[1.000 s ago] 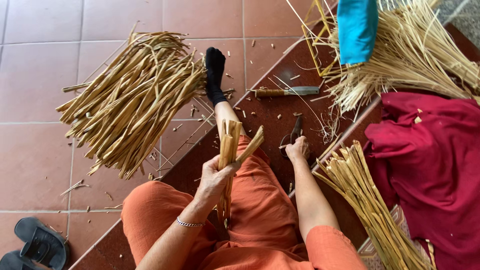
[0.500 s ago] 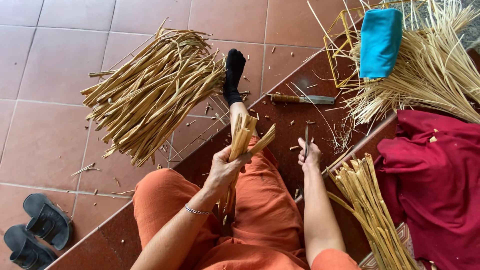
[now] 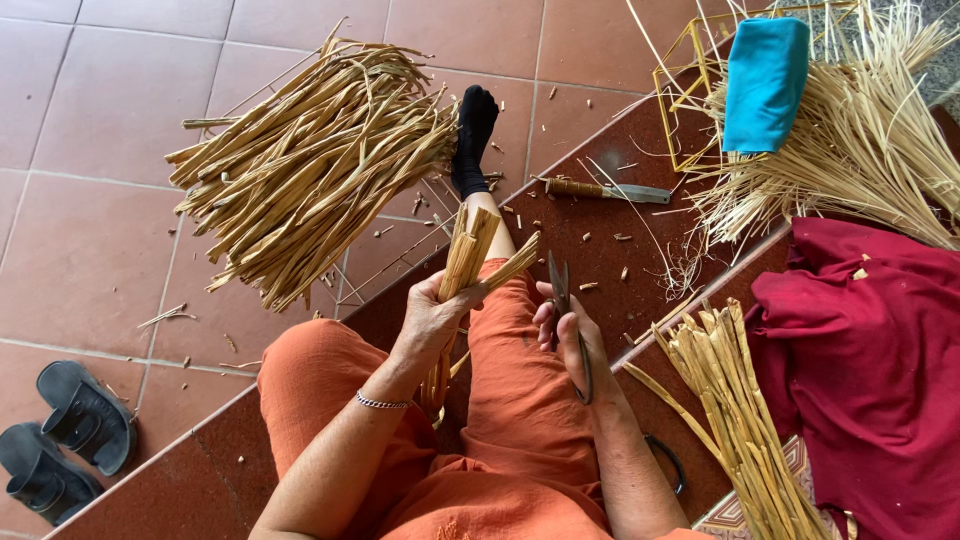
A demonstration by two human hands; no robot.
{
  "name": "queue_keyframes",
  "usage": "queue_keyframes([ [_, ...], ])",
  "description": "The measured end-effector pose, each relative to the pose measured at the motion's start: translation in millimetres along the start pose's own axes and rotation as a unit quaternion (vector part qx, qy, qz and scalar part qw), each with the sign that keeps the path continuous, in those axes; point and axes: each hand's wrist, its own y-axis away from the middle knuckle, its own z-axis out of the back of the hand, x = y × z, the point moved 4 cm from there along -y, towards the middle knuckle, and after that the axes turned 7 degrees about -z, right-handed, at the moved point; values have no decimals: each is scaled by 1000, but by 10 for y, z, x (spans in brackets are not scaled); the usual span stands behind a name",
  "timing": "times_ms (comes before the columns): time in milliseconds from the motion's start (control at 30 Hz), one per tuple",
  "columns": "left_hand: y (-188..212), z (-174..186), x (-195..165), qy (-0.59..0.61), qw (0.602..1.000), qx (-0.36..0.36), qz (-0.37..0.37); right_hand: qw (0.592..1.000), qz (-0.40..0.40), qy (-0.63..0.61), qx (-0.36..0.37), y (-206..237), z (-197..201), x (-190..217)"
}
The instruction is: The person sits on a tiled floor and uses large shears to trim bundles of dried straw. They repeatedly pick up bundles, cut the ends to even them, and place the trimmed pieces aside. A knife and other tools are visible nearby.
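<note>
My left hand grips a small bundle of flat tan cane strips upright over my orange-trousered lap. One strip sticks out sideways toward the right. My right hand holds dark metal scissors with the blades pointing up, close to the bundle but apart from it. A foot in a black sock rests on the tiled floor ahead.
A big pile of cane strips lies on the floor at left. A knife lies on the dark red step. More strips lie at my right, next to a red cloth. Thin fibres and a blue cloth sit far right; sandals near left.
My right hand has picked the scissors up from the step and brought them toward the bundle. My left hand keeps its grip on the strips.
</note>
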Motion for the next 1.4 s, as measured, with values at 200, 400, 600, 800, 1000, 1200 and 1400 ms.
queue_keyframes([
  [200, 2, 15, 130, -16, 1000, 2, -23, 999, -19, 38, 17, -30, -146, 36],
  [400, 21, 8, 197, -17, 999, 5, -36, 986, 27, 159, -32, -45, -178, 67],
  [600, 25, 7, 200, -23, 999, 9, -40, 968, 84, 229, -64, -14, -171, 103],
  [800, 26, 12, 198, -50, 998, 15, -22, 972, 85, 200, -84, 17, -199, 99],
  [1000, 31, -3, 171, -45, 999, 20, -18, 977, 72, 182, -86, 15, -187, 8],
  [1200, 34, -6, 147, -62, 998, 20, -16, 970, 90, 204, -95, 25, -190, -1],
  [1400, 46, 23, 156, -51, 998, 28, -9, 979, 81, 181, -41, -16, -168, 64],
])
